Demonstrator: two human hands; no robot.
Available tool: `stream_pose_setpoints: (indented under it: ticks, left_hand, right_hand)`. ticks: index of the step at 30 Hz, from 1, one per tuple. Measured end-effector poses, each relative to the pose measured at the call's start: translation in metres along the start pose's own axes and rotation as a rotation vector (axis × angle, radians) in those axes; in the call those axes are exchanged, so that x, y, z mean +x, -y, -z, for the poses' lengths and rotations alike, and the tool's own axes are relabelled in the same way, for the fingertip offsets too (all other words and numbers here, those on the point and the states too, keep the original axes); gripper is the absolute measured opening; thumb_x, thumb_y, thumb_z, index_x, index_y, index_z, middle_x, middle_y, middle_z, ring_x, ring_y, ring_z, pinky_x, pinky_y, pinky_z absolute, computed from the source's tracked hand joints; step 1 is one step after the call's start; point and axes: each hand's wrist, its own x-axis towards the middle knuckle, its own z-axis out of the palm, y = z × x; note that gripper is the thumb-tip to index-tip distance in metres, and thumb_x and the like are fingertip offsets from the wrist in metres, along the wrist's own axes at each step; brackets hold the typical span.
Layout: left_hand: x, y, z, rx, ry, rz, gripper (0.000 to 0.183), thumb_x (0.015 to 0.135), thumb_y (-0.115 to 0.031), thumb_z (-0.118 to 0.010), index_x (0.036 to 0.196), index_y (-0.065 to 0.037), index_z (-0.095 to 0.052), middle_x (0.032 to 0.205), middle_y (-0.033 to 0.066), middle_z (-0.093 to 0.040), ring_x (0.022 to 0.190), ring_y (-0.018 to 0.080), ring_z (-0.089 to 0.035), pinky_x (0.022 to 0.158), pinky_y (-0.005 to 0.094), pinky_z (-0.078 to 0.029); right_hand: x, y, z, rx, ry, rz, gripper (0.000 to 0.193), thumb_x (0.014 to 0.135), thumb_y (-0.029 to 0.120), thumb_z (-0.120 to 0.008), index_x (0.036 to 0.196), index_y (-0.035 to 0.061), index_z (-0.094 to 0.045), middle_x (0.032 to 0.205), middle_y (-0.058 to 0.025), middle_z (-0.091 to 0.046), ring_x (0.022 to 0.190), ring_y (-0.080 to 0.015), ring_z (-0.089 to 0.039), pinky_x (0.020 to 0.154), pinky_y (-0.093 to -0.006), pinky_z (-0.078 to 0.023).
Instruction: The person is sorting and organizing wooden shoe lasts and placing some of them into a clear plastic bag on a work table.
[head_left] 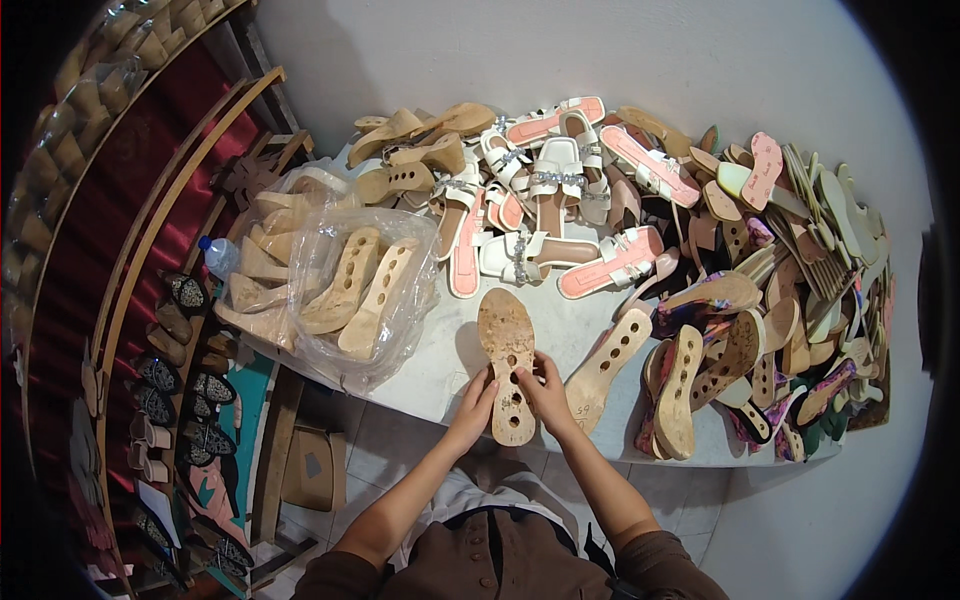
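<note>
- Basically, one holed wooden sole point(506, 325) is held over the tabletop point(545, 305)'s near edge, wide end pointing away.
- Left hand point(468, 406) pinches its left edge, right hand point(546, 397) its right; opposed grips probably keep it steady.
- Fingers underneath are hidden; can't tell if the sole touches down.
- Loose sole point(607, 366) lies just right, handy; clear bag of soles point(385, 361) left, white sandals point(557, 160) behind, likely grouped by kind.

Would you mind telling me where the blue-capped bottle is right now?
In the head view, the blue-capped bottle is on the left, beside the bagged wooden soles, well left of the left hand.
</note>
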Motion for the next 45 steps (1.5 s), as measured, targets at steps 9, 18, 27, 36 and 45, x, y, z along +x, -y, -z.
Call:
stream_pose_setpoints:
  ticks: [9,18,27,36,45]
  left_hand:
    - [0.009,0.017,-0.009,0.205,-0.033,-0.199,0.066,0.087,-0.033,-0.053,0.130,0.011,-0.028,0.133,0.0253,-0.032,0.126,0.0325,-0.030,0.104,0.0360,-0.023]
    - [0.010,0.006,-0.002,-0.067,0.021,0.063,0.061,0.089,-0.031,-0.052,0.132,0.004,-0.029,0.127,0.0174,-0.042,0.119,0.0245,-0.040,0.099,0.0312,-0.031]
    - [0.008,0.013,-0.006,-0.018,0.031,-0.030,0.055,0.086,-0.027,-0.055,0.128,0.003,-0.037,0.124,0.0160,-0.047,0.115,0.0226,-0.045,0.095,0.0307,-0.036]
    - [-0.009,-0.069,0.021,0.590,-0.030,-0.243,0.058,0.086,-0.031,-0.054,0.126,0.007,-0.039,0.123,0.0228,-0.046,0.115,0.0319,-0.045,0.098,0.0332,-0.034]
    - [-0.016,-0.193,0.168,0.647,-0.612,-0.355,0.047,0.086,-0.030,-0.055,0.120,0.000,-0.046,0.110,0.0158,-0.053,0.099,0.0277,-0.054,0.083,0.0360,-0.043]
  right_hand:
    - [0.056,0.037,0.020,-0.255,-0.035,0.143,0.062,0.085,0.032,-0.056,0.131,-0.0015,-0.030,0.120,-0.0232,-0.045,0.107,-0.0283,-0.049,0.091,-0.0345,-0.038]
    - [0.017,0.015,-0.002,0.145,0.217,-0.214,0.085,0.078,0.042,-0.062,0.134,-0.0031,-0.018,0.120,-0.0194,-0.045,0.111,-0.0250,-0.047,0.093,-0.0355,-0.039]
    - [0.021,0.021,0.006,0.398,0.361,-0.431,0.046,0.079,0.035,-0.061,0.109,0.0019,-0.053,0.099,-0.0094,-0.060,0.091,-0.0197,-0.058,0.081,-0.0355,-0.046]
    - [0.014,0.080,-0.011,0.475,0.433,-0.390,0.041,0.080,0.027,-0.060,0.110,0.0008,-0.053,0.100,-0.0129,-0.061,0.089,-0.0223,-0.060,0.080,-0.0349,-0.049]
    - [0.070,0.168,-0.112,1.000,0.634,-0.377,0.033,0.082,0.027,-0.055,0.102,0.0001,-0.058,0.089,-0.0149,-0.065,0.075,-0.0259,-0.065,0.071,-0.0383,-0.054]
